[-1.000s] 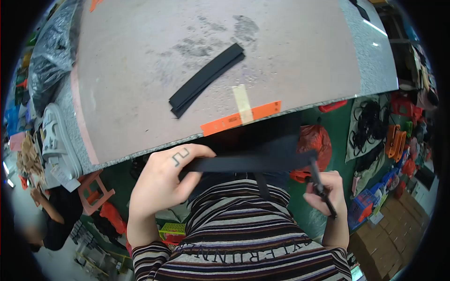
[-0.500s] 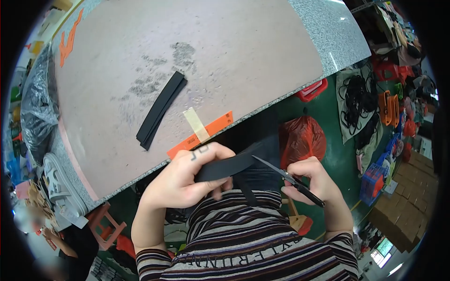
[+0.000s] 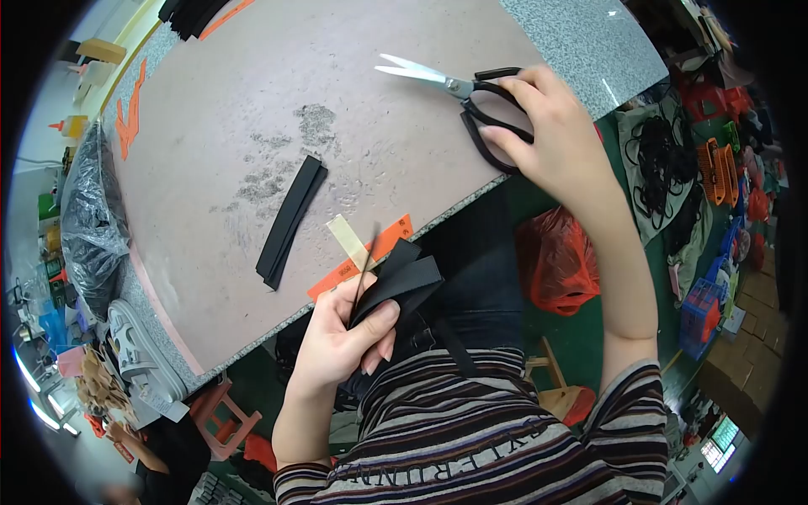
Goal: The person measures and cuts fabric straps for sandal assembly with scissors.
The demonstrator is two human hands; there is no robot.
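Note:
Several black strips [image 3: 408, 284] are pinched between the thumb and fingers of my left hand [image 3: 341, 330], just off the table's front edge, with their free ends fanned toward the right. My right hand [image 3: 551, 126] grips the black handles of a pair of scissors [image 3: 454, 87] over the right part of the table. The blades are slightly apart and point left. Left of centre on the tabletop lies a small stack of black strips [image 3: 290, 223]. An orange strip [image 3: 391, 238] with printed marks lies at the front edge, crossed by a piece of cream tape [image 3: 347, 238].
A pile of black pieces [image 3: 192, 15] is at the table's far left, and orange scraps [image 3: 128, 118] lie below it. White shoes [image 3: 139, 353] and a plastic-wrapped bundle [image 3: 93, 219] are at the left. A red bag [image 3: 555, 261] and pink stool [image 3: 220, 419] stand on the floor.
My right hand has carried the scissors away from the strips, up and right over the table. The strips in my left hand now fan apart. The view has shifted slightly.

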